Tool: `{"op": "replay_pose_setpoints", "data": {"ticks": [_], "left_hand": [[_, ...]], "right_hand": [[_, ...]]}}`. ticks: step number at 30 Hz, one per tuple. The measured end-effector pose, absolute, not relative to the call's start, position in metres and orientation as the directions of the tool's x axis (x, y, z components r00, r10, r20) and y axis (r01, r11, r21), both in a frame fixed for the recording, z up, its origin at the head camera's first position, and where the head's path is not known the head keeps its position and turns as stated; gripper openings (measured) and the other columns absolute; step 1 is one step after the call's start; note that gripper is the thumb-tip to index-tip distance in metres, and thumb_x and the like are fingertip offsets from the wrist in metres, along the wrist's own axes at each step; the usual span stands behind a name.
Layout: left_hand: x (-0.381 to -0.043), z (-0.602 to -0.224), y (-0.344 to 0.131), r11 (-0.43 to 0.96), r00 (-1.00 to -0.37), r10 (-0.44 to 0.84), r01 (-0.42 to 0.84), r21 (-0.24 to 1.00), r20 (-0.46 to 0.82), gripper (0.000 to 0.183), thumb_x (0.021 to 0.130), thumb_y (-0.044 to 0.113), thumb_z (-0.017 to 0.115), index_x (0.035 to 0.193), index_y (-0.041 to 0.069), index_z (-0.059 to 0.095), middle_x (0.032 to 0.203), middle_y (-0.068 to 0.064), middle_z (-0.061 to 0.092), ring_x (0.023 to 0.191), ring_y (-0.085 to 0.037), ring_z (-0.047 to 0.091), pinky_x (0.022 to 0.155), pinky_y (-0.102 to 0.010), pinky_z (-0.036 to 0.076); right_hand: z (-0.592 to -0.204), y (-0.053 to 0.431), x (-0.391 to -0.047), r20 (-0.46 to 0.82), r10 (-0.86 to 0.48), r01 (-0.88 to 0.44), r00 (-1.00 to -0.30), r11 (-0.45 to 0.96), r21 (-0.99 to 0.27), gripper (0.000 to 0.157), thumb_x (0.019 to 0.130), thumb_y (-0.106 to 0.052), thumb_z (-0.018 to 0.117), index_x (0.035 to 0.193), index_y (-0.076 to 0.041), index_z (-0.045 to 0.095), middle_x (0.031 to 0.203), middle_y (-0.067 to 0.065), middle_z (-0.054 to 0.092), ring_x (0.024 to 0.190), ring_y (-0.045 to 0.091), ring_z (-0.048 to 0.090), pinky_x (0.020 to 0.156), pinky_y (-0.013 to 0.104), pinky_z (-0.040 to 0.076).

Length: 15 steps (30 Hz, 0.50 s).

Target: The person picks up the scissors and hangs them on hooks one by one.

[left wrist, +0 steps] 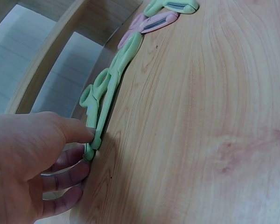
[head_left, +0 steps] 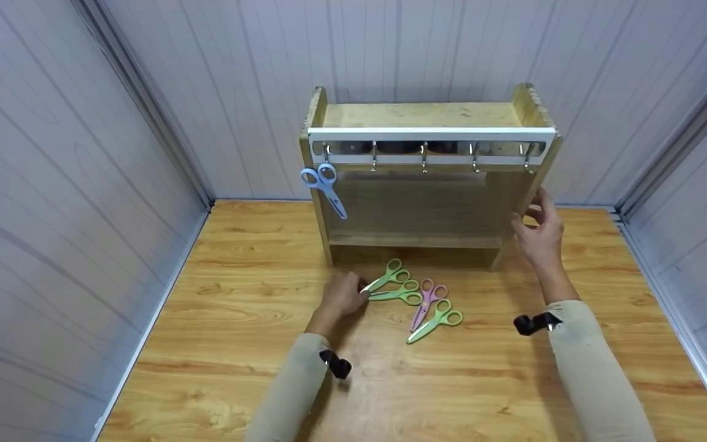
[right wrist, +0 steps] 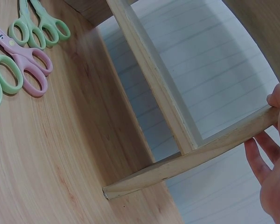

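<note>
My left hand (head_left: 344, 293) is at the blade tips of two pairs of green scissors (left wrist: 107, 95) lying close together on the table. In the left wrist view its thumb and fingers pinch the tips; which of the two pairs is held I cannot tell. Pink scissors (head_left: 426, 302) and another green pair (head_left: 435, 320) lie just to the right. My right hand (head_left: 540, 233) grips the right side panel of a wooden shelf (right wrist: 196, 161), thumb on one face and fingers on the other. Blue scissors (head_left: 328, 187) hang by a handle loop from the shelf's leftmost hook.
A white-framed rail (head_left: 433, 132) with several metal hooks (head_left: 424, 158) runs across the shelf's upper front; the hooks right of the blue scissors are bare. The shelf stands on the wood-grain table (head_left: 224, 344) before a pale panelled wall (head_left: 267, 92), with further walls at both sides.
</note>
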<state>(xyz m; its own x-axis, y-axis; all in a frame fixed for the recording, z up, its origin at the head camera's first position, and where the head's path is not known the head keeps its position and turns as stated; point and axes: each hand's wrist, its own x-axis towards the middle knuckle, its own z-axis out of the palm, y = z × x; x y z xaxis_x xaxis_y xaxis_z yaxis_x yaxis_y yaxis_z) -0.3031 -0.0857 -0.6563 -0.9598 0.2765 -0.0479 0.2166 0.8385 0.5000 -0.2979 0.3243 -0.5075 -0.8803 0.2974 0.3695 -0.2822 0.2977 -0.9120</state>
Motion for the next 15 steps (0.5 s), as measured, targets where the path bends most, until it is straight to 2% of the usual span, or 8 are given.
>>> {"op": "replay_pose_setpoints", "data": {"ticks": [6, 15], "left_hand": [[-0.3019, -0.6556, -0.085, 0.824, -0.96, 0.278, 0.224, 0.52, -0.027, 0.014, 0.099, 0.021, 0.078, 0.107, 0.015, 0.087, 0.092, 0.0, 0.084, 0.084, -0.016, 0.068, 0.074, -0.037, 0.057], [-0.3004, -0.6579, -0.0852, 0.812, -0.956, 0.292, 0.258, 0.523, 0.018, 0.008, 0.096, 0.016, 0.078, 0.102, 0.019, 0.084, 0.088, 0.002, 0.079, 0.081, -0.013, 0.063, 0.073, -0.033, 0.052]], "right_hand": [[-0.5074, 0.3237, -0.2963, 0.37, 0.291, -0.283, -0.882, 0.3, -0.911, 0.068, 0.103, 0.003, 0.069, 0.167, -0.007, 0.05, 0.124, -0.015, 0.058, 0.106, 0.0, 0.066, 0.082, 0.009, 0.057], [-0.5084, 0.3241, -0.2975, 0.365, 0.295, -0.274, -0.883, 0.308, -0.911, 0.07, 0.103, 0.004, 0.069, 0.169, -0.007, 0.048, 0.128, -0.011, 0.058, 0.107, 0.0, 0.065, 0.084, 0.008, 0.056]]}}
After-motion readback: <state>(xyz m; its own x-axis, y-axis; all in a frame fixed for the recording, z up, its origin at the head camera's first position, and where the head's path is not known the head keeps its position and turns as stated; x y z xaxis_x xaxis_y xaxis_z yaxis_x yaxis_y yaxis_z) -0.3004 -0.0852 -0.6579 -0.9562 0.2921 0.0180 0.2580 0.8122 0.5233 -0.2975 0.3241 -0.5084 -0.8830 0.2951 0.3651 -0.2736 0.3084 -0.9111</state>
